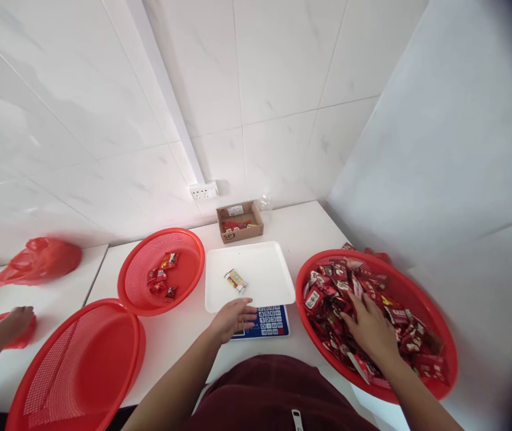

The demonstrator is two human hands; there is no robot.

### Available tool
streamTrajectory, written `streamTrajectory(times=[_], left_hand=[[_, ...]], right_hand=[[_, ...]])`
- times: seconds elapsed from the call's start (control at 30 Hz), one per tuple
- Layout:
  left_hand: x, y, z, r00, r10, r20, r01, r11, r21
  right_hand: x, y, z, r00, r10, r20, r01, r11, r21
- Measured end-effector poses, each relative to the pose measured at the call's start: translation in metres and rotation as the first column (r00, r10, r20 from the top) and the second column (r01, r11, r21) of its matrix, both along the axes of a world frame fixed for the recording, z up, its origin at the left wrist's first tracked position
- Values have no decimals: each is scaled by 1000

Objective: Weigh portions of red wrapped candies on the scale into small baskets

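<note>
Head view: looking down on a white counter (166,341) against a tiled wall (283,155).
Packets (325,294): heaped loose in the large red basket (301,290) at right; small, flat, glossy and crinkled, mostly deep red, some nearly maroon, with white lettering and a touch of yellow; tumbled at all angles, overlapping; one near the left rim with a bold white label.
Right hand (372,332): on the heap, fingers parted and touching wrappers; cannot tell if gripping.
Left hand (232,318): empty, fingers loosely extended by the tray's near edge, partly covering the blue keypad (274,320).
Yellow-and-white packet (237,280): lying alone, slanted, on the white tray (269,263).
Round red basket (188,278): left of the tray, with several red packets and an orange-yellow one inside.
Cardboard box (243,234): behind the tray, holding red and yellow wrappers.
Co-worker's hand (17,323): far left, at a red plastic bag (27,336).
</note>
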State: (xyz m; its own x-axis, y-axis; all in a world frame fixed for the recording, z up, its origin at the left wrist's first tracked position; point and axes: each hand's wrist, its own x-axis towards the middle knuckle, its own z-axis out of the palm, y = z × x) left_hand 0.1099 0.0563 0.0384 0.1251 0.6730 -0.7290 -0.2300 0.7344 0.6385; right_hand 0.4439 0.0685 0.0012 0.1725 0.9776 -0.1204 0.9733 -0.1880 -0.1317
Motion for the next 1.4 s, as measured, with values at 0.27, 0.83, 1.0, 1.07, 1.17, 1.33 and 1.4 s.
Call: streamTrajectory(times=[0.27, 0.83, 1.0, 1.07, 1.17, 1.33, 1.4], left_hand=[[-2, -18, 4, 985, -151, -83, 156, 986, 62], [-1, -35, 25, 947, -129, 295, 106, 990, 94], [-15, -33, 27, 959, 40, 281, -44, 999, 9], [-27, -33, 25, 963, 132, 236, -132, 991, -12], [-43, -34, 22, 956, 235, 175, -231, 972, -39], [-45, -36, 18, 950, 280, 138, -272, 959, -73], [-40, -34, 18, 952, 274, 138, -266, 961, -73]], right_hand=[[20, 6, 11, 952, -144, -270, 179, 978, 108], [-152, -53, 71, 281, 169, -945, -379, 924, 53], [-126, -50, 48, 406, -16, -914, -160, 983, -89], [-88, -38, 40, 537, -27, -843, -21, 999, -45], [-44, -25, 26, 820, -64, -568, 38, 998, -57], [-45, -19, -2, 975, -110, -193, 49, 954, -295], [-55, -15, -8, 993, -105, -61, 83, 953, -290]])
